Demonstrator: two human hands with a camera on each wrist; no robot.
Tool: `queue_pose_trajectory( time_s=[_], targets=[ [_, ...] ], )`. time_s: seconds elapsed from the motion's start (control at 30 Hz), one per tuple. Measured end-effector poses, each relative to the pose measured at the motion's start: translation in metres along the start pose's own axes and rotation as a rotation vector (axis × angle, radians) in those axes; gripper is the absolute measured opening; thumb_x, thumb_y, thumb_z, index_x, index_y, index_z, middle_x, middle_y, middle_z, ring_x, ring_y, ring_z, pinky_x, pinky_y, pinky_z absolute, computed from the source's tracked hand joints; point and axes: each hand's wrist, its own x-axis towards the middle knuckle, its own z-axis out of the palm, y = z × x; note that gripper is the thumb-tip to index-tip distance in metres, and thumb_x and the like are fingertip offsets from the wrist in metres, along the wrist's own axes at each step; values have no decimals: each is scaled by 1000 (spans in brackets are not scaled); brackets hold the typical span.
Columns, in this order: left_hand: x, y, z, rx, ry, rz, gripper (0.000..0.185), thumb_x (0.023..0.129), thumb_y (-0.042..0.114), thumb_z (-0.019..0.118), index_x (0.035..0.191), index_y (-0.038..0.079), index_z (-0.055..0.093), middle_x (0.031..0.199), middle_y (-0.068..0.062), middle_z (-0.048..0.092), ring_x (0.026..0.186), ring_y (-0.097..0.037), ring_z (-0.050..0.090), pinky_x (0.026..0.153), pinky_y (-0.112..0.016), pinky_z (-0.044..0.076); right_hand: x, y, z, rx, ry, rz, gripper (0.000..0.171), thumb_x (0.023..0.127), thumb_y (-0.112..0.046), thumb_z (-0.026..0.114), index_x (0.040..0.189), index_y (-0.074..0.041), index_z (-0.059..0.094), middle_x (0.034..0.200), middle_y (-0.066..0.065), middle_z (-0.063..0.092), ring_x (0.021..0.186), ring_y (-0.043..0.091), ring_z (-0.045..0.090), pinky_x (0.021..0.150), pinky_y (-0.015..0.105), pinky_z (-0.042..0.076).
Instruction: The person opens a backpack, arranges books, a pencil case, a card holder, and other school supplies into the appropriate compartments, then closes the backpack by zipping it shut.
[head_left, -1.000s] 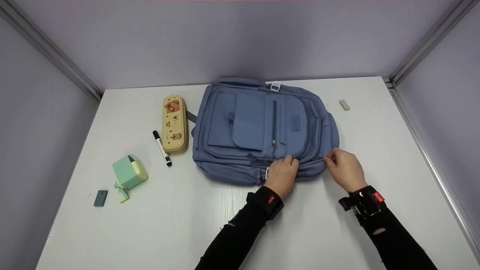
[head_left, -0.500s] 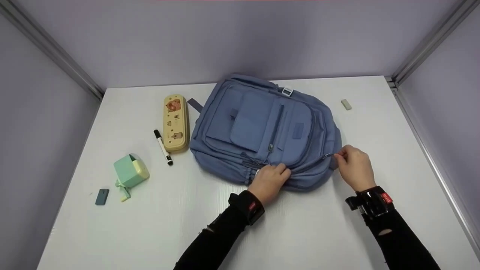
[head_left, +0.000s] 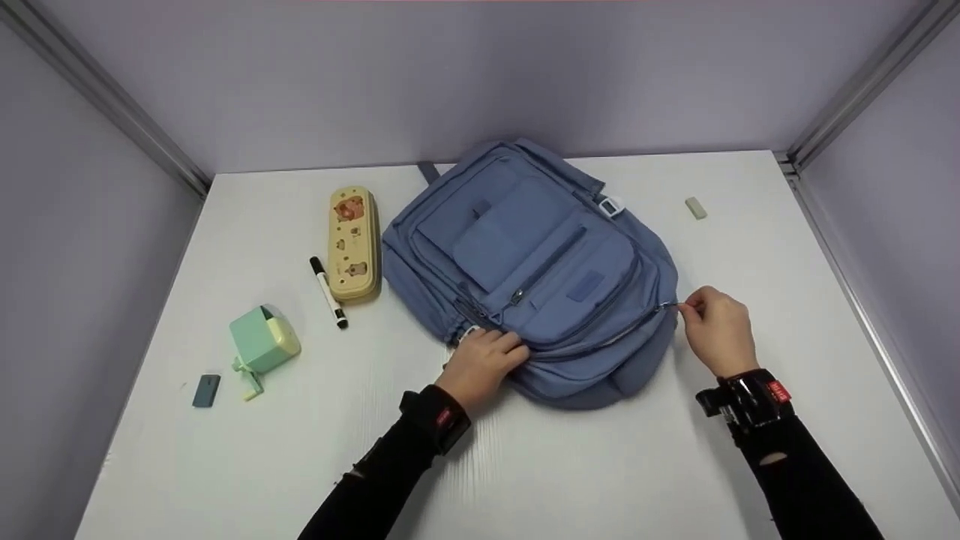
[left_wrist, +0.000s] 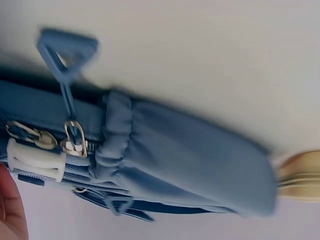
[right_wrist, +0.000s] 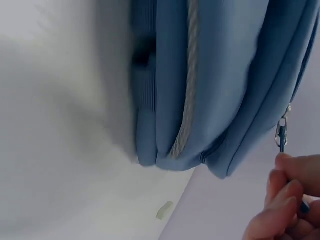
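Note:
A blue backpack [head_left: 510, 232] lies on its back on the white table, slanted in the head view. At its near side my left hand [head_left: 484, 367] grips the edge with curled fingers; in the left wrist view only a bit of that hand [left_wrist: 11, 212] shows beside a white buckle [left_wrist: 36, 159] and metal zipper sliders [left_wrist: 74, 142]. My right hand [head_left: 718, 330] pinches the cord pull [right_wrist: 282, 142] of a zipper slider [right_wrist: 282, 124] at the bag's right end. Behind that slider, the zipper line [head_left: 600, 345] curves along the bag toward my left hand.
Left of the bag lie a yellow pencil case [head_left: 354, 244], a black-and-white marker [head_left: 328, 292], a green pencil sharpener [head_left: 262, 341] with a crank, and a small dark teal block [head_left: 206, 391]. A small pale eraser-like block [head_left: 696, 208] sits at the back right.
The backpack has turned clockwise in the head view. My left hand has moved left and nearer with its edge. My right hand has shifted slightly right and away, drawing the zipper slider along.

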Motion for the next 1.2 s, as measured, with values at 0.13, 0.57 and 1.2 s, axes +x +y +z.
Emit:
queue_pose_trajectory(
  time_s=[0.13, 0.57, 1.2],
  targets=[
    [-11, -16, -3, 9, 44, -27, 18, 79, 3, 64, 90, 17, 66, 90, 4, 66, 75, -16, 63, 67, -30, 48, 2, 3, 0, -12, 7, 16, 11, 88, -2, 66, 83, 7, 63, 76, 25, 68, 67, 35, 63, 60, 35, 42],
    [-9, -20, -29, -35, -118, -301, 25, 77, -4, 63, 96, 11, 70, 97, -3, 68, 86, -24, 66, 74, -38, 52, -1, 1, 7, -5, -23, -7, 11, 89, -2, 65, 82, 6, 62, 72, 23, 67, 63, 31, 60, 58, 33, 40],
    [91, 114, -5, 339, -187, -279, 15, 93, 26, 61, 96, 15, 71, 80, 6, 60, 70, -9, 57, 57, -23, 47, -11, -5, 9, 9, -86, -10, 9, 89, -3, 66, 85, 4, 62, 75, 20, 69, 64, 28, 62, 59, 31, 43]
  ],
)
